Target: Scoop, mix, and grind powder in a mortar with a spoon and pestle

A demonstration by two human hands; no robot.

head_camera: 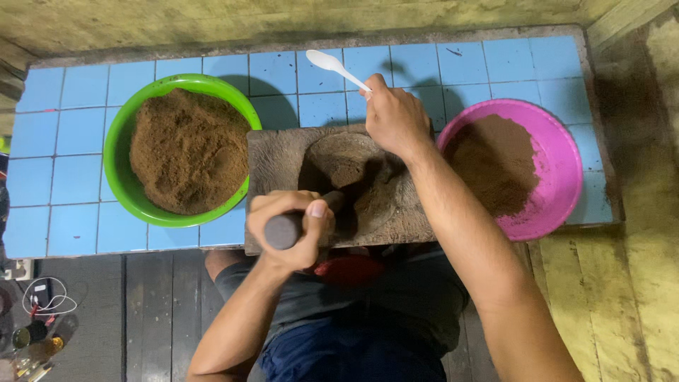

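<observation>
My left hand (288, 225) grips a dark pestle (284, 229) whose far end reaches into the round hollow of a stone mortar slab (272, 155). A little brown powder lies in that hollow. My right hand (394, 119) rests on the slab's far right edge and holds a white plastic spoon (332, 65), its bowl pointing up and to the left over the tiles.
A green bowl (117, 159) heaped with brown powder stands left of the slab. A pink bowl (559, 152) partly filled with brown powder stands to the right. All sit on a blue tiled counter (56, 134). Cables and small bottles (32, 332) lie on the floor at lower left.
</observation>
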